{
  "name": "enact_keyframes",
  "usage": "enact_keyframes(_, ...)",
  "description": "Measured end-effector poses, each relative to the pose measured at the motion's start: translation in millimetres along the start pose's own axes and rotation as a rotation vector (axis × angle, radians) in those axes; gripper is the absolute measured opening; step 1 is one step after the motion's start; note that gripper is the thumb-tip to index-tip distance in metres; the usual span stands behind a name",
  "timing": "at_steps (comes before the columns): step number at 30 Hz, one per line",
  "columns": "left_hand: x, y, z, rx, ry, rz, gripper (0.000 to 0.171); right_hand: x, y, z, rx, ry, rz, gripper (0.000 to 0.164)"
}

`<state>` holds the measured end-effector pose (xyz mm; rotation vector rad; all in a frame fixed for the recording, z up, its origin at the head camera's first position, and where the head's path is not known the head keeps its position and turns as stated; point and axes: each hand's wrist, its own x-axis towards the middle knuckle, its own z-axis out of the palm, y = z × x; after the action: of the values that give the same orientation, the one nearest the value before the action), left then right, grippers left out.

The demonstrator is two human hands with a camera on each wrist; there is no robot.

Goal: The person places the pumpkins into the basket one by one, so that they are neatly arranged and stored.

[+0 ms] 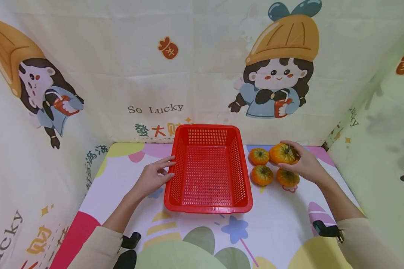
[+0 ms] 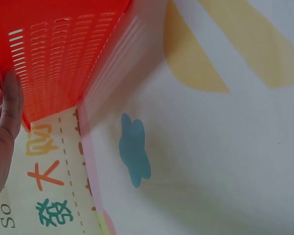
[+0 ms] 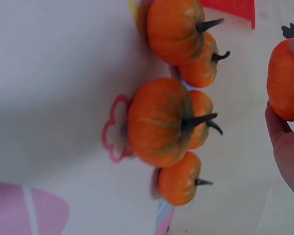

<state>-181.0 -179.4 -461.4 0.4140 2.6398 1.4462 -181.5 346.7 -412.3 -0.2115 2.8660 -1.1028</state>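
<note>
A red plastic basket with slotted walls stands in the middle of the table. My left hand touches its left rim with extended fingers; in the left wrist view, fingers lie against the basket wall. My right hand grips a small orange pumpkin between thumb and fingers. That pumpkin is held above several others in the right wrist view. Those on the table include pumpkins at the back, front left and front right; the held one partly hides the rest.
A patterned cloth covers the table. Printed cloth walls with cartoon figures rise at the back and both sides. The pumpkins sit close together, just right of the basket.
</note>
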Motion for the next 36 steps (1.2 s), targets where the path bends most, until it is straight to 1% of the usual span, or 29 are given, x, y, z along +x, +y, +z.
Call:
enact_keyframes(10, 0.0, 1.8, -0.6, 0.004, 0.002, -0.001, 0.049, 30, -34, 14, 0.003, -0.052, -0.049, 0.085)
enact_keyframes(13, 0.0, 1.9, -0.9, -0.004, 0.006, 0.003, 0.048, 39, -40, 20, 0.014, -0.066, -0.062, 0.087)
enact_keyframes(18, -0.5, 1.8, -0.7, -0.025, -0.001, -0.001, 0.048, 52, -51, 31, 0.053, -0.095, -0.062, 0.091)
enact_keyframes(23, -0.6, 1.7, -0.8, -0.009, 0.0, 0.009, 0.048, 65, -61, 42, 0.069, -0.108, -0.091, 0.088)
enact_keyframes(29, -1.5, 1.9, -1.7, -0.01, 0.0, 0.006, 0.049, 77, -74, 57, 0.102, -0.125, -0.097, 0.085)
enact_keyframes(36, -0.5, 2.0, -1.5, -0.015, -0.005, 0.013, 0.049, 90, -88, 72, 0.088, -0.166, -0.11, 0.083)
